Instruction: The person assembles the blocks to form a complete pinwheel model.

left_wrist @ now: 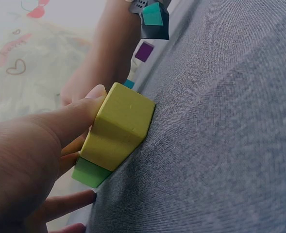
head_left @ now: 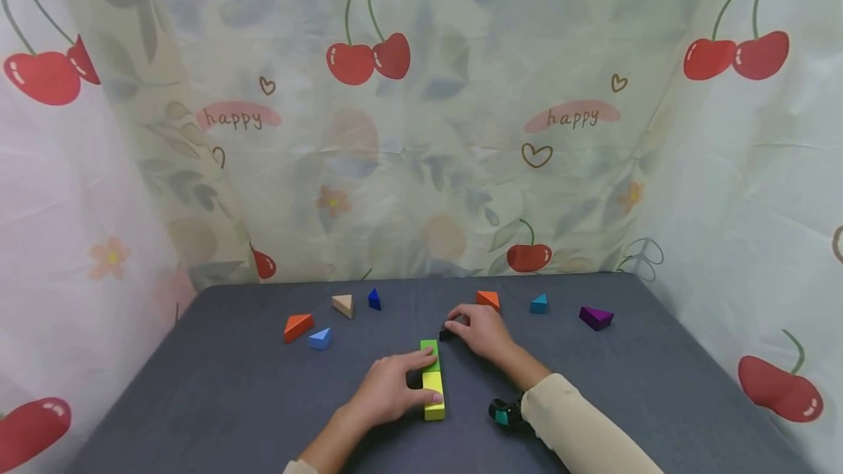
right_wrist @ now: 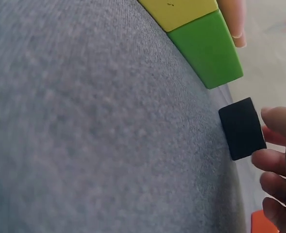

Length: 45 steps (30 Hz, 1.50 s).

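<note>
A yellow block (head_left: 433, 390) and a green block (head_left: 429, 357) lie end to end in a line on the dark grey cloth. My left hand (head_left: 391, 386) rests on them with fairly straight fingers: the thumb touches the yellow block, a finger the green one. In the left wrist view, the thumb lies along the yellow block (left_wrist: 118, 126). Just beyond the green block's far end, my right hand (head_left: 484, 331) pinches a small black block (right_wrist: 242, 128) between thumb and fingertips. A narrow gap separates the black block from the green block (right_wrist: 208, 51).
Toward the back left lie an orange block (head_left: 298, 328), a light blue one (head_left: 320, 339), a beige triangle (head_left: 343, 305) and a dark blue triangle (head_left: 375, 299). Behind my right hand is another orange block (head_left: 488, 299); farther right are a teal triangle (head_left: 538, 304) and a purple block (head_left: 596, 318).
</note>
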### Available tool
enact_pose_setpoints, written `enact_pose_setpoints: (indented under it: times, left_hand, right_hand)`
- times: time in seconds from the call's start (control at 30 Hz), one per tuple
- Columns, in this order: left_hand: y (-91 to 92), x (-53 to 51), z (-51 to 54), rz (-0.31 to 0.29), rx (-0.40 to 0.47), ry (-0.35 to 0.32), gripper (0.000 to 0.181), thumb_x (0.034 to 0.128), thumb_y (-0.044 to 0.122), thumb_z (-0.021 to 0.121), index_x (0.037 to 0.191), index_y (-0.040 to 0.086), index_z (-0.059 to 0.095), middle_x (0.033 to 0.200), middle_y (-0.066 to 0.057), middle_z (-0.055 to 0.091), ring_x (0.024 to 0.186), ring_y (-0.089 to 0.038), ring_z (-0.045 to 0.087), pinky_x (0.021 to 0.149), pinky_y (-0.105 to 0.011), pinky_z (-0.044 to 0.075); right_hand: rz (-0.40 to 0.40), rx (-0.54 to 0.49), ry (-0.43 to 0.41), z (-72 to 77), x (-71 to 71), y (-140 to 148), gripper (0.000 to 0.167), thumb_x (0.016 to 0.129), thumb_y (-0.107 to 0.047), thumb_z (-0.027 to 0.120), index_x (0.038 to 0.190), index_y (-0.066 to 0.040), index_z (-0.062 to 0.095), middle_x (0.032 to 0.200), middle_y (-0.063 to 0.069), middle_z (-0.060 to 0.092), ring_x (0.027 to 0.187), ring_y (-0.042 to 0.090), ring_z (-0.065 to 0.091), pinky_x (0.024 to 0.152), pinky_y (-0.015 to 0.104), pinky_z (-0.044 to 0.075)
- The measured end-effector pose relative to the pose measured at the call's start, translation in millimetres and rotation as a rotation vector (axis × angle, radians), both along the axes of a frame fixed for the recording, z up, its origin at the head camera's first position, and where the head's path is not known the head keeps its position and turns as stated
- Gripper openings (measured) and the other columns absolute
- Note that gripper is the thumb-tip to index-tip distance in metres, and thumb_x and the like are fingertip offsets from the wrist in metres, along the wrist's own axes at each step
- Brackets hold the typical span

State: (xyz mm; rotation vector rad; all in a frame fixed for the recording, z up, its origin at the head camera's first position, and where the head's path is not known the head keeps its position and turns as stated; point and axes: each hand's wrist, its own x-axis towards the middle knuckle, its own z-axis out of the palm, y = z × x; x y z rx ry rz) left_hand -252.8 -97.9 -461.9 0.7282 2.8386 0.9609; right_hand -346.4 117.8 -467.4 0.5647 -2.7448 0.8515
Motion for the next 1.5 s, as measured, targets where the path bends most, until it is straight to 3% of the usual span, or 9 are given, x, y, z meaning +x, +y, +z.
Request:
enact_pose_setpoints:
  times: [0.37,0.77,1.13,1.5]
  left_hand:
    - [0.2,1.6,1.2,-0.003,0.002,0.005,0.066,0.0811,0.054,0.072,0.137,0.020,0.059,0.143,0.006,0.051,0.129,-0.028,0.048,0.102,-0.061,0.032]
    - [-1.5,1.3,0.9,-0.017,0.025,0.006,0.067,0.0812,0.054,0.072,0.137,0.020,0.059,0.142,0.006,0.051,0.129,-0.027,0.048,0.101,-0.062,0.031]
    - [-1.9,0.3,1.4,-0.022,0.024,0.001,0.066,0.0821,0.053,0.071,0.137,0.019,0.059,0.143,0.007,0.050,0.130,-0.027,0.047,0.101,-0.062,0.031]
    - [-1.3,1.7,3.8,-0.017,0.017,-0.009,0.067,0.0808,0.055,0.072,0.136,0.019,0.060,0.142,0.006,0.051,0.129,-0.027,0.048,0.101,-0.061,0.032]
  right_hand:
    - [0.091,-0.099,-0.011,-5.5,-2.6,-6.7,0.011,0.091,-0.020,0.071,0.100,-0.015,0.074,0.095,-0.004,0.069,0.085,0.013,0.061,0.078,0.037,0.051]
    - [0.110,-0.174,-0.048,-7.2,1.1,-18.3,0.018,0.090,-0.020,0.071,0.106,-0.012,0.072,0.090,-0.006,0.070,0.081,0.011,0.064,0.073,0.033,0.052]
    - [0.122,-0.200,-0.055,-10.9,3.5,-21.0,0.005,0.089,-0.022,0.072,0.094,-0.019,0.074,0.084,-0.011,0.068,0.073,0.006,0.060,0.067,0.028,0.049]
    - [0.122,-0.219,-0.053,-9.5,10.5,-23.8,0.006,0.088,-0.025,0.074,0.087,-0.019,0.075,0.080,-0.012,0.067,0.070,0.007,0.058,0.065,0.028,0.048]
